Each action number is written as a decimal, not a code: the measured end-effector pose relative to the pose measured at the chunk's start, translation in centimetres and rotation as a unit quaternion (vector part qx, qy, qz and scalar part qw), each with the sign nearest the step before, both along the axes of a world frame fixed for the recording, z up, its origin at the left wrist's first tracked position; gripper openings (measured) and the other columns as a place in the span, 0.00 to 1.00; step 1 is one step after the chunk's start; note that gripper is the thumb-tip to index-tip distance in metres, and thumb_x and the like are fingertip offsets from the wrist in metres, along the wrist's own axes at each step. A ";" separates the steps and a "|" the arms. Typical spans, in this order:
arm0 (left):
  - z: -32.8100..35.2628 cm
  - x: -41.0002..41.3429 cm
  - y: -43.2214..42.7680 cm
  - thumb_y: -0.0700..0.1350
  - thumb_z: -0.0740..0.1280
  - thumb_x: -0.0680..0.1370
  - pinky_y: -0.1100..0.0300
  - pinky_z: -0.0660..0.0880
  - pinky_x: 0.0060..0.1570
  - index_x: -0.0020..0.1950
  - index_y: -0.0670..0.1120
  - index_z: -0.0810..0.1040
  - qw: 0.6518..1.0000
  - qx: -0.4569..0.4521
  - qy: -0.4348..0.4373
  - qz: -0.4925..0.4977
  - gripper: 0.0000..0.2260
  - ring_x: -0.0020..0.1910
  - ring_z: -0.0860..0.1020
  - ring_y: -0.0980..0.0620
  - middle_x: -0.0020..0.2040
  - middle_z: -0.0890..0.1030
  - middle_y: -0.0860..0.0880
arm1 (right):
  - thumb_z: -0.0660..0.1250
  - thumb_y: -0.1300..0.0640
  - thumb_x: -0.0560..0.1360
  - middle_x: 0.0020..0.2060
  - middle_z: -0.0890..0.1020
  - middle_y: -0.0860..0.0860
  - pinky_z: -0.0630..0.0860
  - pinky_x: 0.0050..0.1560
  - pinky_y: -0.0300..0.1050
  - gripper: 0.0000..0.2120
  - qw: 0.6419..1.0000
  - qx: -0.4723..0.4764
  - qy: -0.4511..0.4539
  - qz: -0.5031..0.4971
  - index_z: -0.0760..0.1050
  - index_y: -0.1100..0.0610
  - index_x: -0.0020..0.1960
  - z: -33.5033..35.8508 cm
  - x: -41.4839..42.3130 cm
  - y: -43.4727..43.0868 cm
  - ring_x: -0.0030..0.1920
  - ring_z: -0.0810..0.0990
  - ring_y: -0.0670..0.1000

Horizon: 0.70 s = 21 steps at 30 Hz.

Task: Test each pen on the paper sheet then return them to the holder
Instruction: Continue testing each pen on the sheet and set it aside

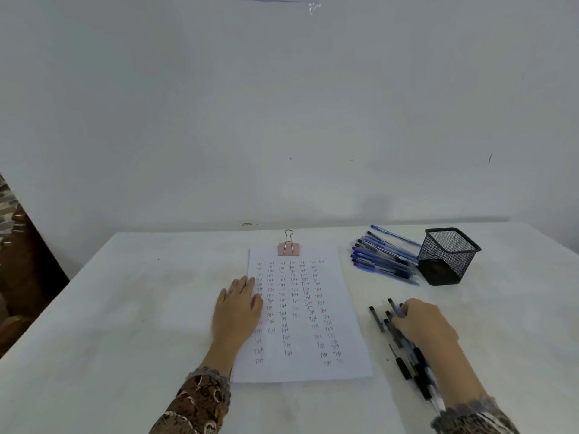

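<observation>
Reaching down on the right, the right hand (423, 324) sits on top of a loose pile of black plastic pens (404, 355). That is the spot that counts. The pens lie just beside the right edge of the white paper sheet full of small written words (313, 308). They lie the long way, pointing away from the person and a bit to the left. The right hand is the near one. Its fingers bend down onto the pens, but it is blurry, so I cannot tell if one is pinched. The left hand (238, 311) lies flat and open on the sheet's left edge, pressing it down. Farther back on the right stands the black wire mesh holder (446, 256), with a heap of blue pens (382, 258) just beside it. I guess a black pen gets tried next.
</observation>
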<state>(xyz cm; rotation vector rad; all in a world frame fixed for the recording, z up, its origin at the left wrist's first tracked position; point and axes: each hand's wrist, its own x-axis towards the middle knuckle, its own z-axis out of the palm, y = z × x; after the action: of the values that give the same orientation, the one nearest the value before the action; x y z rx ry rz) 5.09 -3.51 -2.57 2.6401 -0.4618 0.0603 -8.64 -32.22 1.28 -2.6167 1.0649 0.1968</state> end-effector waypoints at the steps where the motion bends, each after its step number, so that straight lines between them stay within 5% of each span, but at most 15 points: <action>1: 0.0 0.0 0.0 0.49 0.50 0.81 0.56 0.46 0.74 0.75 0.48 0.55 1.000 0.000 -0.001 0.001 0.22 0.75 0.51 0.54 0.76 0.55 0.51 | 0.61 0.51 0.76 0.48 0.75 0.53 0.70 0.43 0.43 0.08 1.000 -0.008 0.005 0.004 0.71 0.55 0.50 0.4 -0.2 0.1 0.46 0.75 0.54; 7: 0.0 -0.1 -0.1 0.49 0.50 0.81 0.56 0.45 0.74 0.75 0.48 0.55 1.000 -0.002 -0.008 0.003 0.22 0.75 0.52 0.55 0.76 0.56 0.52 | 0.61 0.55 0.76 0.51 0.79 0.55 0.73 0.49 0.46 0.11 0.997 -0.029 -0.074 0.021 0.75 0.60 0.55 3.7 3.2 -2.2 0.49 0.77 0.55; 11: 0.0 -0.1 0.0 0.49 0.50 0.81 0.57 0.45 0.73 0.75 0.49 0.55 1.000 -0.003 -0.007 0.005 0.22 0.75 0.51 0.55 0.76 0.56 0.52 | 0.58 0.63 0.77 0.53 0.81 0.58 0.76 0.54 0.47 0.13 0.984 -0.056 -0.097 0.141 0.78 0.62 0.57 2.6 7.6 -3.2 0.53 0.79 0.56; 16: -0.1 0.0 0.0 0.50 0.50 0.81 0.57 0.46 0.73 0.75 0.49 0.56 1.000 -0.010 -0.011 0.008 0.22 0.75 0.51 0.55 0.76 0.56 0.52 | 0.63 0.61 0.76 0.52 0.77 0.55 0.70 0.55 0.46 0.04 0.964 -0.085 -0.142 0.208 0.75 0.57 0.49 -0.3 9.7 -4.0 0.57 0.74 0.56; 21: -0.3 0.1 0.0 0.50 0.51 0.81 0.57 0.46 0.73 0.75 0.49 0.57 1.000 -0.011 -0.014 0.007 0.22 0.75 0.52 0.54 0.76 0.57 0.52 | 0.61 0.57 0.78 0.57 0.74 0.55 0.69 0.55 0.44 0.11 0.964 -0.109 -0.070 0.231 0.71 0.59 0.58 0.0 10.4 -4.1 0.57 0.74 0.54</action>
<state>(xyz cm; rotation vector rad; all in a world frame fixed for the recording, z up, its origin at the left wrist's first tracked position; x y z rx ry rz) 5.16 -3.54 -2.83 2.6241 -0.4485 0.1060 1.81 -36.31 1.29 -2.9909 0.4361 -0.0078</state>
